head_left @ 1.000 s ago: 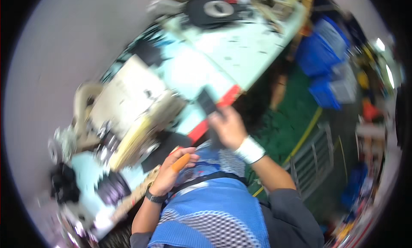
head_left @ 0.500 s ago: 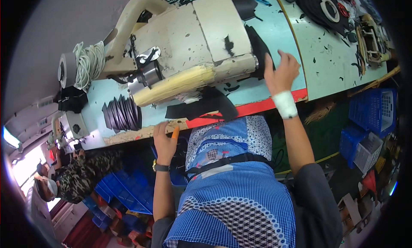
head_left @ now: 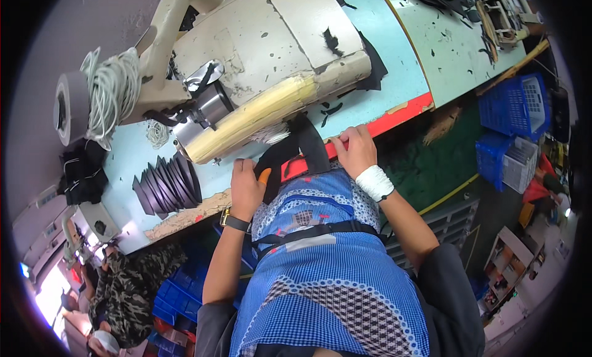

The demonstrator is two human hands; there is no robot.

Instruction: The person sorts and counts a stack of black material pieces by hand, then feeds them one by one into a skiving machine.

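Note:
A piece of black sheet material (head_left: 285,152) lies folded over the front edge of the table, below a sewing machine (head_left: 259,42) with a cream body. At its left end is my left hand (head_left: 248,187), its thumb in an orange finger cover, closed on the material. My right hand (head_left: 356,152), with a white wrap at the wrist, rests on the red edge strip (head_left: 401,112) beside the material's right end. Its fingers are bent with the thumb near them; what they pinch is hidden. A row of curved black pieces (head_left: 168,185) stands left of my left hand.
More black material (head_left: 373,64) sticks out beside the machine's right end. A coil of pale cord (head_left: 114,95) and a tape roll (head_left: 71,109) hang at the left. Blue crates (head_left: 515,107) stand on the right. A person in camouflage clothing (head_left: 126,295) is at lower left.
My right hand has come left and nearer from the black material beside the machine. The black piece at the edge has shifted and folded; my left hand is now at its end. The view has tilted.

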